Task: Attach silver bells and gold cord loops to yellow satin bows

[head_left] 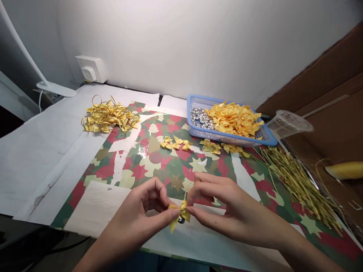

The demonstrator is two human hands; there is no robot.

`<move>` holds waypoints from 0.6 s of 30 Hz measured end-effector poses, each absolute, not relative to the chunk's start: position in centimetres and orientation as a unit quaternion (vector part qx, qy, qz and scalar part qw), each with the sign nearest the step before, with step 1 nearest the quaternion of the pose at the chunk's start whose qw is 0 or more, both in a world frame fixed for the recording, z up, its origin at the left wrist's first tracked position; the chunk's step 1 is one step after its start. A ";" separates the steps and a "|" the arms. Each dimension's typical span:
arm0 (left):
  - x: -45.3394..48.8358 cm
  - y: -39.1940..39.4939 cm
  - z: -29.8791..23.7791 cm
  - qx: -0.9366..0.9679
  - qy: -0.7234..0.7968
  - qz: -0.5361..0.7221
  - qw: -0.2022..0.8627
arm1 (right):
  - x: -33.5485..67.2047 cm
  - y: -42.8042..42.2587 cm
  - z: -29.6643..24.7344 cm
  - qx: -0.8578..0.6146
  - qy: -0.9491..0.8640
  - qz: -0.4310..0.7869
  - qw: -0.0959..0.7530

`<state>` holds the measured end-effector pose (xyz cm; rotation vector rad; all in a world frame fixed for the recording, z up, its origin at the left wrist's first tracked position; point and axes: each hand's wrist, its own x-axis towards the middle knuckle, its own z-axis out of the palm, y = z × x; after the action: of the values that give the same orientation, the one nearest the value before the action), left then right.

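Both hands meet at the near edge of the table over a small yellow ribbon bow [178, 214] with a silver bell hanging under it. My left hand [144, 211] pinches the bow's left side between thumb and forefinger. My right hand [227, 207] pinches its right side, where a thin gold tie sticks up between the fingers. Several loose yellow bows [176, 143] lie further back on the patterned sheet [141, 166].
A blue basket [198, 130] at the back right holds yellow bows [235, 119] and silver bells [200, 118]. Gold wire ties [295, 177] lie fanned out on the right. A heap of finished bows with gold loops [109, 115] sits back left. A clear plastic cup [287, 124] lies beside the basket.
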<state>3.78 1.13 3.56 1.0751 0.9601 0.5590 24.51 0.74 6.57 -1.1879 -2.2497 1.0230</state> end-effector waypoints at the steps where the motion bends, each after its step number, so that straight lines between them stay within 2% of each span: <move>1: 3.8 1.1 3.6 0.486 0.434 0.252 0.716 | 24.5 0.7 6.6 -0.427 -0.806 0.361 0.197; 7: 3.9 1.2 3.6 0.501 0.451 0.270 0.688 | 25.0 1.0 7.4 -0.476 -0.804 0.297 0.195; 13: 4.1 1.0 3.6 0.545 0.475 0.266 0.638 | 25.9 1.7 8.5 -0.443 -0.864 0.195 0.136; 18: 4.6 1.0 3.8 0.550 0.474 0.288 0.625 | 24.1 0.9 9.2 -0.420 -0.866 0.181 0.200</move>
<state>4.56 1.00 3.84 1.2620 1.0879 0.6599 24.08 0.92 9.21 -1.1743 -2.4216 0.5055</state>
